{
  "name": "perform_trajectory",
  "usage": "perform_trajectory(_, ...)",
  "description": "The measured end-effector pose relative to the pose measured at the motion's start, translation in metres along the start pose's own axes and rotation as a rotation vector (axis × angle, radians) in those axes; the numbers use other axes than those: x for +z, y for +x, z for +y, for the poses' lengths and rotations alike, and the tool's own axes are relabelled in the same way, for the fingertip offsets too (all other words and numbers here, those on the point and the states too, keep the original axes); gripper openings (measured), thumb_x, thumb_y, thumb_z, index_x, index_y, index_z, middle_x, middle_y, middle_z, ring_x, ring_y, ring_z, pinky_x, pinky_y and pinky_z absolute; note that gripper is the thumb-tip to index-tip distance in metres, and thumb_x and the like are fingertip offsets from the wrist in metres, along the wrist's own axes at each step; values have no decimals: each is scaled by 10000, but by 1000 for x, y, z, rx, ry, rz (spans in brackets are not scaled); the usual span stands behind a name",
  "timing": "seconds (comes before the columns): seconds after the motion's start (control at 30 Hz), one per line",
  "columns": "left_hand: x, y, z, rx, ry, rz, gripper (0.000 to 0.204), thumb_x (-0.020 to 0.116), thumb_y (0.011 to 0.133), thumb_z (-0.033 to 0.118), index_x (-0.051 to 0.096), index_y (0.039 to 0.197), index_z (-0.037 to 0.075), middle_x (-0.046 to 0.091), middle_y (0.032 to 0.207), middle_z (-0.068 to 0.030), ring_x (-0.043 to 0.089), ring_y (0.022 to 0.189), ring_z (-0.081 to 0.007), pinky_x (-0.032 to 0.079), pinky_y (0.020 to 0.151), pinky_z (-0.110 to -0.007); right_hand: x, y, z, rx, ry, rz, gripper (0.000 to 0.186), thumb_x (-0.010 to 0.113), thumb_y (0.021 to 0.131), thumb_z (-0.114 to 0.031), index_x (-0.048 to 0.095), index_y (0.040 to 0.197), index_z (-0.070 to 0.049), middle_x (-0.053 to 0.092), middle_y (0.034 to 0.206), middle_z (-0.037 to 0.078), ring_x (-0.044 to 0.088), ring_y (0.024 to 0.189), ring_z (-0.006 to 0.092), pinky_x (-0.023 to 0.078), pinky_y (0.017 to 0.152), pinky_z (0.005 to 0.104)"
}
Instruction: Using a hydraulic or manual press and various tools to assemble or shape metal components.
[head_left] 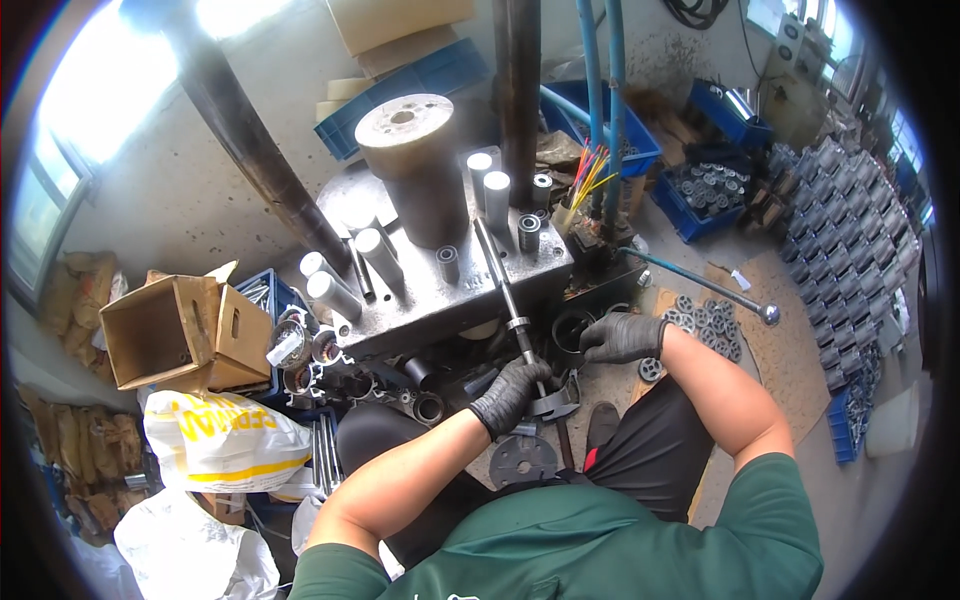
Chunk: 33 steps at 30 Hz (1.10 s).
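My left hand, in a dark glove, is wrapped round the lower part of a long metal shaft. The shaft leans against the front of a thick steel block, its upper end lying over the block's top. A round metal flange shows just below my left hand. My right hand, gloved too, is beside a dark metal ring to the right of the shaft. Its fingers are bent and pressed together; what they hold, if anything, is hidden. Metal cylinders and a small bearing-like ring stand on the block.
A heavy press ram stands over the block between dark columns. A blue lever with a ball end reaches to the right. Round metal parts lie on cardboard, near stacked housings. Left are a cardboard box and plastic bag.
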<state>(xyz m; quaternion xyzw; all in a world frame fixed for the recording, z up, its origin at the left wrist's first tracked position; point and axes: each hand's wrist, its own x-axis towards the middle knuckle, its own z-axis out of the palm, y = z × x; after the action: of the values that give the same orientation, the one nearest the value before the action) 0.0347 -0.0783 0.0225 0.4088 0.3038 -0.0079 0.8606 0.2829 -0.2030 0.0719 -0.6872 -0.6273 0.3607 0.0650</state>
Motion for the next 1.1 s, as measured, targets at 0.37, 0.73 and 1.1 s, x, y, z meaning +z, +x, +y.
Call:
perform_trajectory(0.37,-2,13,4,-45,-2,63,176,696,979,210,677,1088,72,717,946,-90,699,870,-236,591,833,-396,11,13,11,-40,-257,-183,419,627,966,-343,786,1280,-116,780,1207,177,724,1136,375,559,1011,474)
perform_trajectory(0.73,-23,37,-5,257,584,190,400,631,1109,380,594,1313,38,716,1032,-71,652,953,-175,562,866,-340,2,12,6,142,-139,-231,429,645,956,-262,739,1337,-88,772,1237,175,721,1150,349,551,1001,449)
perform_trajectory(1.1,-10,-19,88,636,38,-61,372,626,1061,-47,544,1412,43,555,986,31,586,943,-85,526,840,-246,-8,15,7,53,-54,-186,390,653,876,-261,789,1214,-121,779,1180,156,729,1089,330,568,953,432)
